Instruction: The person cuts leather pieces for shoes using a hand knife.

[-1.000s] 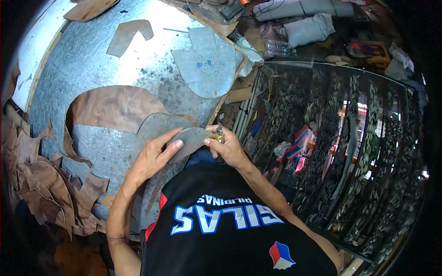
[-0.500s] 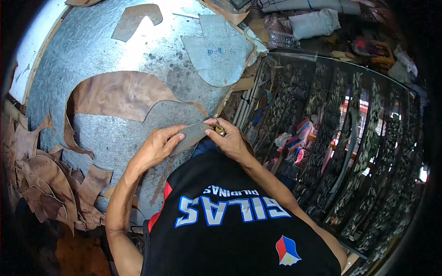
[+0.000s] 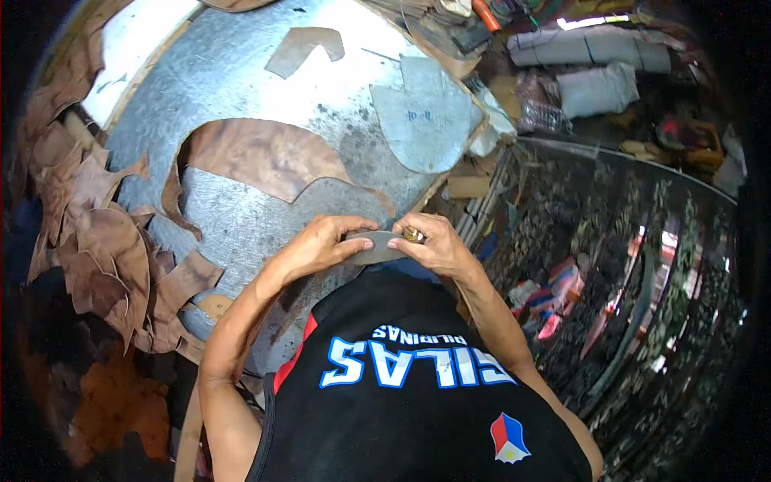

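A flat grey piece (image 3: 376, 251) with a curved lower edge is held close to my chest, between both hands. My left hand (image 3: 320, 243) is closed on its left end, thumb on top and fingers beneath. At the other end my right hand (image 3: 434, 243) pinches the piece with its thumb. Tucked in those same right fingers is a small tool with a brass-coloured end (image 3: 414, 234); its tip is hidden. Just beyond the hands, a large brown leather piece (image 3: 265, 157) lies on the metal-topped table (image 3: 249, 233).
Leather scraps (image 3: 112, 257) are heaped at the left. A pale blue-grey pattern piece (image 3: 422, 120) and a smaller brown leather piece (image 3: 305, 50) lie on the table. A glass-topped case (image 3: 610, 273) with rows of small dark items stands at the right. White wrapped bundles (image 3: 598, 90) sit behind it.
The camera view has shifted, moving the scene rightward. The grey piece has turned from slanted to nearly level, and my thumbs have come closer together on it. Both hands keep their hold.
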Demonstrator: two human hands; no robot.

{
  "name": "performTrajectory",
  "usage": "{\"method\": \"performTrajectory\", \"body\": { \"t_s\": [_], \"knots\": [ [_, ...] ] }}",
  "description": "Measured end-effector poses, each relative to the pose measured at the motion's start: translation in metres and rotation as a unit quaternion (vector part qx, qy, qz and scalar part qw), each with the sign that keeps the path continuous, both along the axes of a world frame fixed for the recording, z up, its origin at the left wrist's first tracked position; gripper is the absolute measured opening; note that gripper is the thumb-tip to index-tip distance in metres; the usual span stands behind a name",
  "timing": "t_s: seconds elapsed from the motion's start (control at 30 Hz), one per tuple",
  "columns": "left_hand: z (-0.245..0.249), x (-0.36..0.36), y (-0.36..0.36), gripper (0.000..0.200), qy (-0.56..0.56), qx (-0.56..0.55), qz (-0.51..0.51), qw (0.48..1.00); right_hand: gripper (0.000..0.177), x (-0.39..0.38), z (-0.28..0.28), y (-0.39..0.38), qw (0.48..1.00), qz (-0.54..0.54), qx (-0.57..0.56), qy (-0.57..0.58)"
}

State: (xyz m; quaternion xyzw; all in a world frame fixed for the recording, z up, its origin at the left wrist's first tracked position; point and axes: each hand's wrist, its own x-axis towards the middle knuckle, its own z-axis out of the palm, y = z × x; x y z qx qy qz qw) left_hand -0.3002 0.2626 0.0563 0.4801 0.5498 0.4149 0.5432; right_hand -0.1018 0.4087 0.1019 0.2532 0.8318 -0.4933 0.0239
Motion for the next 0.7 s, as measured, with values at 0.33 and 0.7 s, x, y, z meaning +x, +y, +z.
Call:
{"method": "performTrajectory", "body": {
  "t_s": [0.33,0.7],
  "knots": [
    [-0.003,-0.006,-0.012,0.028,-0.097,-0.131,0.256,0.953,0.016,-0.024,0.013,0.114,0.992,0.068,0.064,0.09],
    [-0.058,0.039,0.011,0.046,0.46,-0.07,0.395,0.792,0.019,-0.132,0.006,0.283,0.98,-0.01,0.076,0.182]
  ]
}}
